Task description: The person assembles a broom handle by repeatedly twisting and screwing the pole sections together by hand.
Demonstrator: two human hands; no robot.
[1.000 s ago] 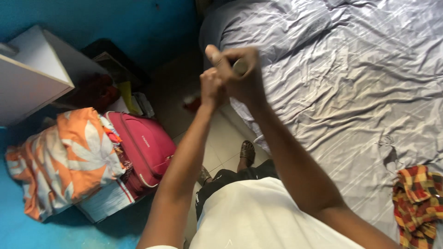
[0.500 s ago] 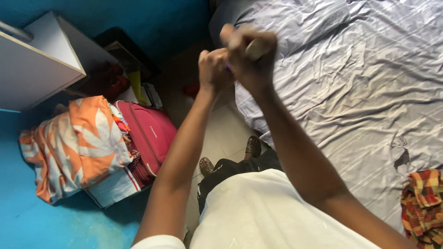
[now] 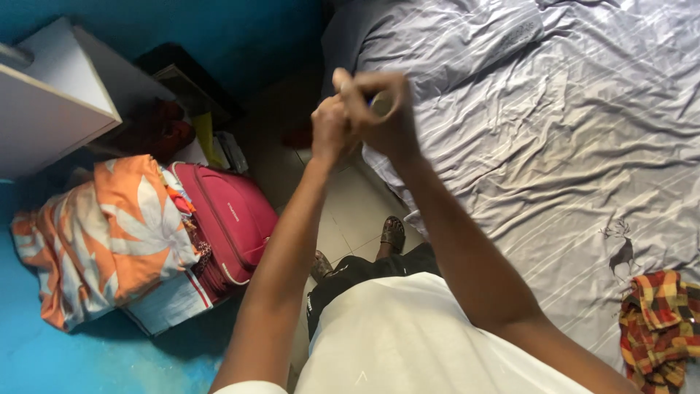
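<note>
Both my arms reach forward and my hands meet in the air above the bed's edge. My right hand is closed around a small pale object, of which only a sliver shows between the fingers. My left hand is clenched and pressed against the right one; whether it grips the same object is hidden. Below the hands lies the grey bedsheet, wrinkled and spread over the bed.
A red suitcase lies on the tiled floor at left, beside an orange and white floral cloth. A white cabinet stands against the blue wall. A red and yellow checked cloth sits on the bed's near right.
My joined hands shifted slightly up and right, then back down and left. The view swayed with them. The grip looks the same.
</note>
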